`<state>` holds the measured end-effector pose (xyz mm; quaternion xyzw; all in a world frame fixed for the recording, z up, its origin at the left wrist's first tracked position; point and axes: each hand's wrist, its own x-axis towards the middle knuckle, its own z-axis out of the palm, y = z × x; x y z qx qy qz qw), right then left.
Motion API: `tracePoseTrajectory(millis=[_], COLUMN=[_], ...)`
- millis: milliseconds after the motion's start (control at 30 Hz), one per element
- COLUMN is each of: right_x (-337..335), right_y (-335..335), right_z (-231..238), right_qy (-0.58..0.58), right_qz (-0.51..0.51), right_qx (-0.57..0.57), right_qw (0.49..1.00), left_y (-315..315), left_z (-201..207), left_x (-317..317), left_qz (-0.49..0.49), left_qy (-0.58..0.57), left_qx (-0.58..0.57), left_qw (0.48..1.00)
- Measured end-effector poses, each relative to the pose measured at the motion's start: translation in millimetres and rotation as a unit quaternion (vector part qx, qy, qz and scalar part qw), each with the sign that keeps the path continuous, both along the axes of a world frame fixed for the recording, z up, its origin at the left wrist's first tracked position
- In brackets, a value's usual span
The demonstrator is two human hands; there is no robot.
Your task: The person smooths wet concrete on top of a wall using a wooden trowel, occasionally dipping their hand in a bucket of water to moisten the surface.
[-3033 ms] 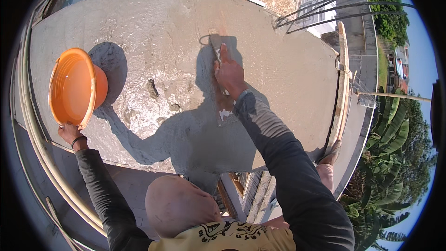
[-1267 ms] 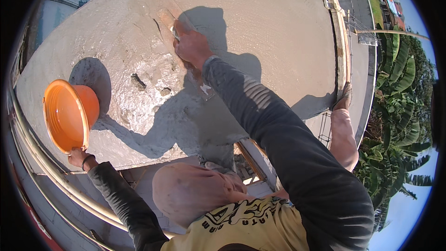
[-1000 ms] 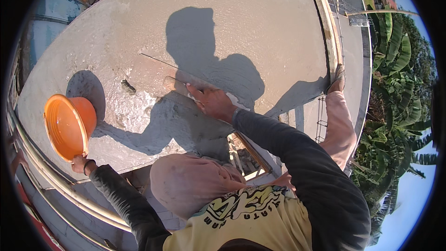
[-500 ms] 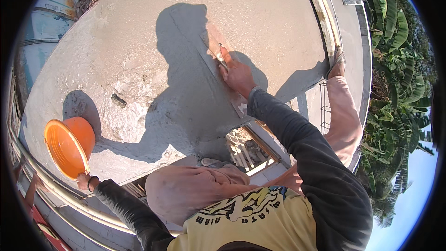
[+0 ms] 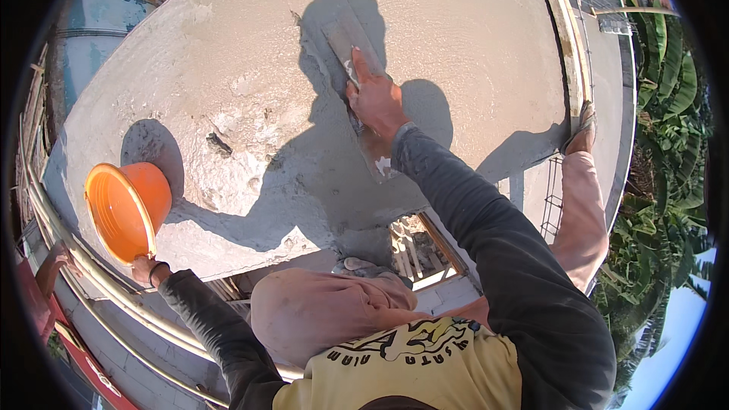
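Note:
My right hand is closed around the handle of a long flat plastering float. Its blade lies against the wet grey cement surface, angled from upper left to lower right, inside my shadow. At the left, my left hand grips the near rim of an orange plastic bucket. The bucket is tilted, its mouth turned toward me. What I see of its inside shows ridged orange walls; the bottom is partly hidden. Rougher, paler cement with a small dark lump lies between the bucket and the float.
A wooden edge board bounds the cement at right, my foot against it. Below the float is an opening with wood pieces inside. Bamboo poles run along the lower left. Steel rebar and banana plants stand right.
The float and my right hand have slid left and slightly farther away across the cement. My left hand still holds the bucket in nearly the same place. The whole view has shifted a little.

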<state>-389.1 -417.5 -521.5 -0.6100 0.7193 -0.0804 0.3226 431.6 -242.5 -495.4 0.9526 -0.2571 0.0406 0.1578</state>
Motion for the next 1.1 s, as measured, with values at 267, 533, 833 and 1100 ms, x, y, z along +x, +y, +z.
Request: tracePoseTrajectory(millis=[267, 533, 833, 1100], right_x=[123, 83, -43, 116], right_y=[37, 151, -116, -141], right_z=[-19, 11, -23, -22], right_qy=[-0.067, -0.030, 0.178, 0.143], right_qz=[0.115, 0.352, 0.034, 0.261], right_qx=[-0.017, 0.001, -0.058, -0.063], right_qw=[0.991, 0.935, 0.982, 0.952], left_y=[-49, -48, -58, -50], left_z=[-24, -11, -27, -3], left_x=[-218, -238, -252, -269], left_qz=[0.153, 0.130, 0.032, 0.055], left_qy=[0.174, 0.197, 0.229, 0.181], left_qx=[-0.319, -0.375, -0.467, -0.427], left_qw=[0.919, 0.897, 0.854, 0.884])
